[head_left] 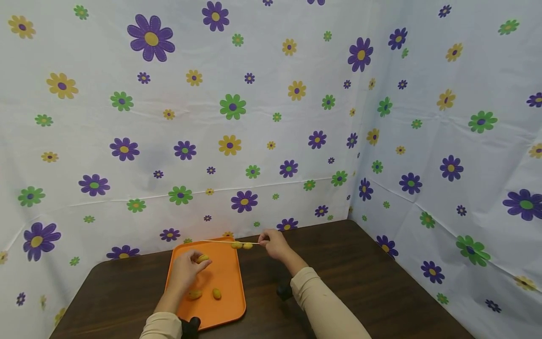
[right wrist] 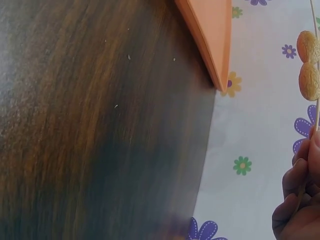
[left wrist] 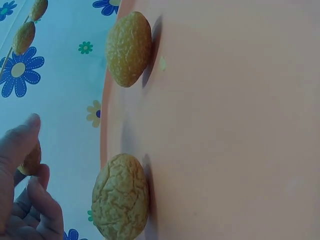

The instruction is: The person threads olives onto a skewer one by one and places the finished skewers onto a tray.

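By the tray's (head_left: 226,282) left edge, the left hand (head_left: 186,270) pinches a piece (head_left: 203,258) between its fingers; the right hand (head_left: 274,245) grips a skewer (head_left: 218,241) beside two threaded pieces (head_left: 237,245).

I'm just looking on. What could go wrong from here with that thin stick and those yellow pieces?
The left hand pinches a yellow piece at its fingertips, so it might slip and drop onto the orange tray.

The free end of the stick reaches toward that hand, so it could prick a finger.

The right hand grips the stick near one end; being thin, it might bend or snap if pushed hard.
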{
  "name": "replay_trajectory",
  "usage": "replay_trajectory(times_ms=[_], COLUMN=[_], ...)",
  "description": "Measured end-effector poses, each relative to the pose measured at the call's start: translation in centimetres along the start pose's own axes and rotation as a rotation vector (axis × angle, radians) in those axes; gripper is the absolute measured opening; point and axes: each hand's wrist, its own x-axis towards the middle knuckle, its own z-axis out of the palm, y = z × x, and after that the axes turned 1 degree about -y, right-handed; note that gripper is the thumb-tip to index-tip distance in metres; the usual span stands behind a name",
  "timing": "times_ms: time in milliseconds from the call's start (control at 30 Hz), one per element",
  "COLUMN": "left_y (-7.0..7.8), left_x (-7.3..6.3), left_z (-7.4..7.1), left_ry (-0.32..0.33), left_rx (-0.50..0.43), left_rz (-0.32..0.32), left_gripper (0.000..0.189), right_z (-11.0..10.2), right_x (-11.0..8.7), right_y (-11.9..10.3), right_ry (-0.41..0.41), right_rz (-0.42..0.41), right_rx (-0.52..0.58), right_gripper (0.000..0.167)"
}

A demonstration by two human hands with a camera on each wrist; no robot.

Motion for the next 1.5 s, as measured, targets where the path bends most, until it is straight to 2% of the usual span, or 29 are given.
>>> replay_trajectory(times_ms=[100, 300, 633, 800, 1000, 1233, 1367, 1500], left_y=[-0.1, -0.3, -0.6, -0.6, -0.7, -0.7, -0.6, -0.5], left_x=[-0.1, -0.2, 0.0, 0.0, -0.1, 0.1, 0.2, 0.2], left_z=[-0.2, -0.5, -0.5, -0.6, -0.8, -0.6, -0.5, -0.4], left_ry=[0.006, 0.021, 0.058, 0.06, 0.054, 0.031, 0.02, 0.015], left_rx=[-0.015, -0.114, -0.065, -0.069, -0.159, -0.236, -0.217, -0.143], left_rz=[0.015, -0.042, -0.056, -0.031, -0.06, -0.085, -0.088, -0.042], left_gripper=[0.027, 0.033, 0.036, 0.035, 0.035, 0.04, 0.039, 0.033], right_z=[0.1, 0.1, 0.0, 0.1, 0.2, 0.3, 0.5, 0.7], right_x=[0.0, 0.0, -0.3, -0.4, -0.3, -0.4, -0.5, -0.5], right_y=[0.1, 0.6, 1.2, 1.4, 1.6, 1.7, 1.5, 1.1], right_ry=[-0.008, -0.03, -0.062, -0.064, -0.064, -0.051, -0.043, -0.035], right_rz=[-0.003, -0.014, 0.0, 0.016, 0.032, -0.011, -0.028, -0.023], right_rx=[-0.011, -0.034, -0.064, -0.056, -0.053, -0.063, -0.068, -0.075], right_gripper=[0.015, 0.016, 0.017, 0.017, 0.017, 0.018, 0.019, 0.021])
